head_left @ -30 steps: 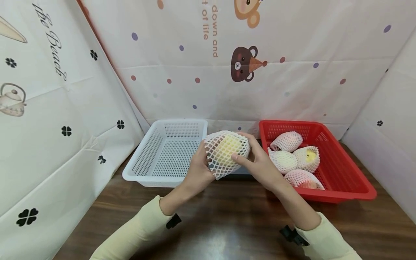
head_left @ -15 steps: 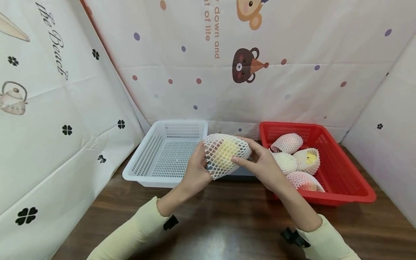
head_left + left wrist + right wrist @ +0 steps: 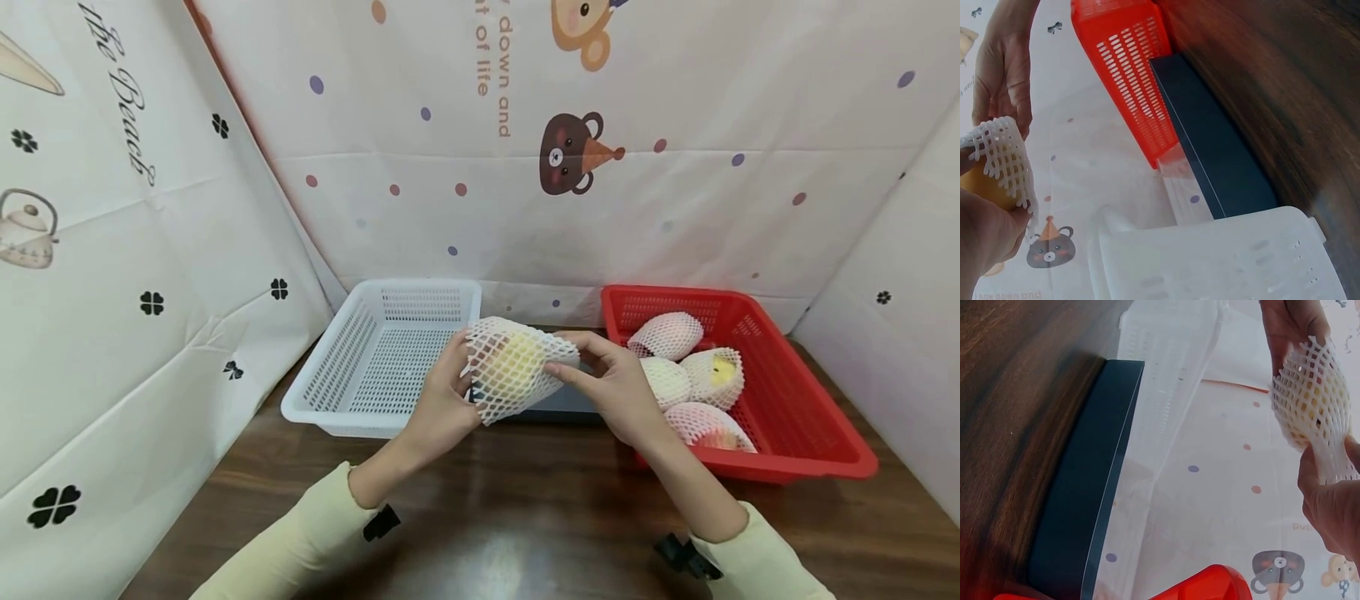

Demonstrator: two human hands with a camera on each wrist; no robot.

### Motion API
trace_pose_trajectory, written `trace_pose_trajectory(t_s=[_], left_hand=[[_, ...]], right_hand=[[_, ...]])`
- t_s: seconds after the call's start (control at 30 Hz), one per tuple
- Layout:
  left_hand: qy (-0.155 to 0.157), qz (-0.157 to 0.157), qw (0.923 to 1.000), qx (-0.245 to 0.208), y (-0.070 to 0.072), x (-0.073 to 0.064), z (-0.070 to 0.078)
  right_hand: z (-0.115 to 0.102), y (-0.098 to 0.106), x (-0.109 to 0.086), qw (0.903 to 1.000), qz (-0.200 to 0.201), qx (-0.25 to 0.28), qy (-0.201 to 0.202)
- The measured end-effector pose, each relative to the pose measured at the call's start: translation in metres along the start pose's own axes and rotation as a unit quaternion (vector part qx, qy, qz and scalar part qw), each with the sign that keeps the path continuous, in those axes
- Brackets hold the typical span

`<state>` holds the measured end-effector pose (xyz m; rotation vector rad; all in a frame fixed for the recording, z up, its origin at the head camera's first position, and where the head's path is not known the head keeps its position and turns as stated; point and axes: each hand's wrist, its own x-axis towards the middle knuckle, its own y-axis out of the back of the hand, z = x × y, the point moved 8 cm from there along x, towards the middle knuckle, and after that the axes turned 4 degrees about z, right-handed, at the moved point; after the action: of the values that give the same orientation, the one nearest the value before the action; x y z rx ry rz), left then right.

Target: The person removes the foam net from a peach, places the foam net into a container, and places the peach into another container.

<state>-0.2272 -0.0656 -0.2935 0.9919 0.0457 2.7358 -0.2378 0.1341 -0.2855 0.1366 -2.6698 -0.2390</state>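
A yellow fruit [image 3: 516, 360] in a white foam net sleeve [image 3: 491, 404] is held between both hands over the table. My left hand [image 3: 438, 406] grips the fruit from its left side; in the left wrist view, bare yellow skin [image 3: 990, 189] shows at the sleeve's open end. On the other side, my right hand [image 3: 621, 385] pinches the net between thumb and fingers. In the right wrist view the net [image 3: 1332, 459] narrows beyond the fruit, where the right thumb and fingers hold it.
A white slotted basket [image 3: 341, 419] stands on the left. On the right, a red basket [image 3: 817, 408] holds several net-wrapped fruits [image 3: 671, 335]. Between the baskets lies a dark, flat-sided box [image 3: 1210, 137]. Printed cloth [image 3: 375, 225] hangs behind, above the brown wooden table [image 3: 480, 508].
The right hand has drawn the net rightward, so a loose fold now stretches past the fruit's right side. Both hands and the fruit sit slightly lower, and the left hand has shifted a little left.
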Motion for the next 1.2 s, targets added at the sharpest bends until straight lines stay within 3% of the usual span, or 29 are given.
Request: trace_pose_trajectory(t_s=[0.33, 0.5, 0.8, 1.0, 1.2], left_hand=[[-0.044, -0.008, 0.9985, 0.032, 0.010, 0.003, 0.004], [-0.029, -0.010, 0.9979, 0.058, 0.017, -0.001, 0.002], [-0.008, 0.006, 0.9965, 0.082, 0.033, -0.006, -0.006], [-0.015, 0.011, 0.9941, 0.107, 0.041, -0.006, -0.007], [-0.010, 0.015, 0.9916, 0.128, 0.049, -0.005, -0.009]], right_hand=[[-0.004, 0.008, 0.005, 0.9989, 0.010, -0.044, 0.016], [0.000, 0.018, 0.005, 0.9971, 0.030, -0.070, 0.000], [0.010, 0.025, 0.008, 0.9969, 0.040, -0.054, -0.042], [0.006, 0.023, 0.008, 0.9965, 0.041, -0.069, -0.022], [0.002, 0.024, 0.010, 0.9926, 0.053, -0.106, 0.023]])
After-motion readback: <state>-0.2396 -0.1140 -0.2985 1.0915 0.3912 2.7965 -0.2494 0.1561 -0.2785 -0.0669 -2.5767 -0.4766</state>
